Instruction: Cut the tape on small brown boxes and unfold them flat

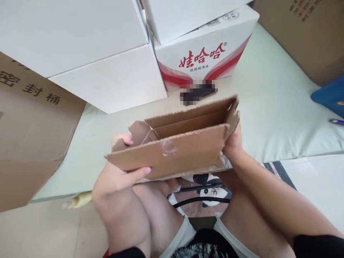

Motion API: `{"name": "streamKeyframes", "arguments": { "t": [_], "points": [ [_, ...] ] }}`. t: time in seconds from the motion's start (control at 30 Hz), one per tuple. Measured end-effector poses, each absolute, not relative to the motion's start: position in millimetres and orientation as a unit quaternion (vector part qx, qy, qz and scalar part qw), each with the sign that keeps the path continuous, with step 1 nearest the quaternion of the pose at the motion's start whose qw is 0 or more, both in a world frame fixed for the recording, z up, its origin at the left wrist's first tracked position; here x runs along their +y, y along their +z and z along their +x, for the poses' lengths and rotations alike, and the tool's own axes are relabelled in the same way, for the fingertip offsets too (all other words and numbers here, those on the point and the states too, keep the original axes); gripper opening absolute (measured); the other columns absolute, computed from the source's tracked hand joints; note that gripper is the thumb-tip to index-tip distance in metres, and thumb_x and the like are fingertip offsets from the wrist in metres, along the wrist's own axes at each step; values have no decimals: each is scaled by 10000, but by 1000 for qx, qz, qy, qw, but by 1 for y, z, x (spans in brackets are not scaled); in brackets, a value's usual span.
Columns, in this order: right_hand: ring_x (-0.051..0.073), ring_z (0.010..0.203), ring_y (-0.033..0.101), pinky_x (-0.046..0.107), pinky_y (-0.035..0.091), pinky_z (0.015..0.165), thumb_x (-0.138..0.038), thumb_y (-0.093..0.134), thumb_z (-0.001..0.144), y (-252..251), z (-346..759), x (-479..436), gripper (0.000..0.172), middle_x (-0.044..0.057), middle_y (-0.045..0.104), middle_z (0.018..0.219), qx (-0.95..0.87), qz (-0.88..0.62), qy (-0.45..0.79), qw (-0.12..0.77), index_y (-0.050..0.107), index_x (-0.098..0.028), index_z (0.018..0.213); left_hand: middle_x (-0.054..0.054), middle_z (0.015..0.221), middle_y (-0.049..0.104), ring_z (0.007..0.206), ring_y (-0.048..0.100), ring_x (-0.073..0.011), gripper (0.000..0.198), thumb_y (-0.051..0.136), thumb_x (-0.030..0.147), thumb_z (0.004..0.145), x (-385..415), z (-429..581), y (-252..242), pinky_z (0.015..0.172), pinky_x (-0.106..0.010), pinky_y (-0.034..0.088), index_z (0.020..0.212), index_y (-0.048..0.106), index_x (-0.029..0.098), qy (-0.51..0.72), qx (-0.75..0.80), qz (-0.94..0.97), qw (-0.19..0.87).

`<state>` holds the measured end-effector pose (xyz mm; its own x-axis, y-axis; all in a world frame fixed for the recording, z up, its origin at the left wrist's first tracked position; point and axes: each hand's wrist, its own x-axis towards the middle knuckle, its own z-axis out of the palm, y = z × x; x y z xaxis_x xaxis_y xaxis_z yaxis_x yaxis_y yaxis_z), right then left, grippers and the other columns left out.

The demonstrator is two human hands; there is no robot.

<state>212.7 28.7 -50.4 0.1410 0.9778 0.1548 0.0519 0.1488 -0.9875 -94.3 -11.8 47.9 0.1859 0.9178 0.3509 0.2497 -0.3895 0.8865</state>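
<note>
A small brown cardboard box (185, 150) is held up in front of me above my lap. Its flaps stand open at the top and I can see into its hollow inside. A bit of clear tape sticks to the near side. My left hand (126, 157) grips the left end, with the thumb on the near face and fingers behind the left flap. At the right end, my right hand (232, 143) is closed round the side of the box; most of its fingers are hidden behind the cardboard.
White boxes (113, 82) and a white-and-red water carton (201, 61) stand at the back of the pale green surface (279, 118). A blurred dark object (199, 94) lies before the carton. Large brown cartons flank both sides; a blue item (329, 95) lies at right.
</note>
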Motion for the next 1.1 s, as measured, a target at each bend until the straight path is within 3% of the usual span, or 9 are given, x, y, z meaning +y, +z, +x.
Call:
{"name": "streamKeyframes", "arguments": {
  "t": [0.1, 0.17, 0.37, 0.47, 0.63, 0.73, 0.87, 1.1],
  "points": [
    [309, 1180, 626, 507, 493, 1084, -678, 626, 851, -47, 211, 34, 485, 69, 651, 1189, -458, -517, 362, 626, 545, -310, 1157, -10, 948, 688, 777, 647, -177, 644, 965, 244, 518, -2, -94, 28, 673, -275, 561, 1089, 667, 232, 599, 419, 530, 430],
    [285, 1133, 645, 489, 510, 1045, -617, 687, 838, -47, 211, 38, 454, 64, 672, 1167, -451, -527, 385, 609, 550, -296, 1129, -37, 1013, 734, 852, 692, -215, 685, 978, 270, 500, 6, -92, 17, 757, -319, 601, 1116, 683, 220, 639, 432, 449, 451],
    [243, 940, 675, 458, 545, 908, -572, 764, 774, -53, 214, 44, 426, 47, 711, 1036, -403, -548, 466, 566, 571, -266, 997, -65, 867, 795, 732, 757, -222, 537, 990, 375, 488, 41, -98, -18, 688, -311, 638, 906, 725, 167, 591, 567, 373, 436],
    [217, 854, 656, 431, 552, 856, -571, 764, 769, -57, 216, 47, 412, 22, 691, 940, -373, -557, 458, 584, 541, -271, 941, -97, 902, 812, 830, 787, -254, 620, 994, 441, 502, 50, -100, -34, 788, -341, 653, 980, 712, 164, 549, 590, 379, 456],
    [205, 933, 677, 385, 565, 869, -553, 723, 805, -59, 220, 50, 374, 16, 699, 963, -348, -562, 430, 615, 527, -272, 954, -123, 1060, 808, 963, 783, -289, 717, 1019, 418, 438, 51, -98, -43, 848, -369, 655, 1033, 712, 163, 508, 583, 412, 482],
    [218, 964, 699, 365, 577, 851, -518, 790, 738, -55, 222, 48, 414, 34, 735, 987, -378, -546, 517, 540, 589, -249, 980, -92, 1028, 808, 931, 780, -254, 671, 1003, 501, 463, 57, -100, -44, 840, -340, 652, 975, 715, 179, 585, 579, 390, 413],
    [233, 932, 708, 306, 557, 653, -491, 885, 628, -50, 221, 44, 541, 79, 761, 1081, -404, -519, 628, 416, 661, -220, 1039, -47, 978, 804, 896, 768, -209, 656, 1005, 531, 419, 64, -105, -48, 838, -301, 645, 916, 726, 207, 658, 570, 336, 360],
    [214, 862, 703, 303, 549, 649, -548, 895, 609, -46, 226, 44, 523, 81, 780, 991, -435, -525, 624, 381, 731, -198, 963, -78, 1038, 798, 942, 760, -234, 636, 976, 502, 448, 64, -107, -48, 848, -335, 639, 940, 716, 194, 631, 608, 330, 351]
  ]
}}
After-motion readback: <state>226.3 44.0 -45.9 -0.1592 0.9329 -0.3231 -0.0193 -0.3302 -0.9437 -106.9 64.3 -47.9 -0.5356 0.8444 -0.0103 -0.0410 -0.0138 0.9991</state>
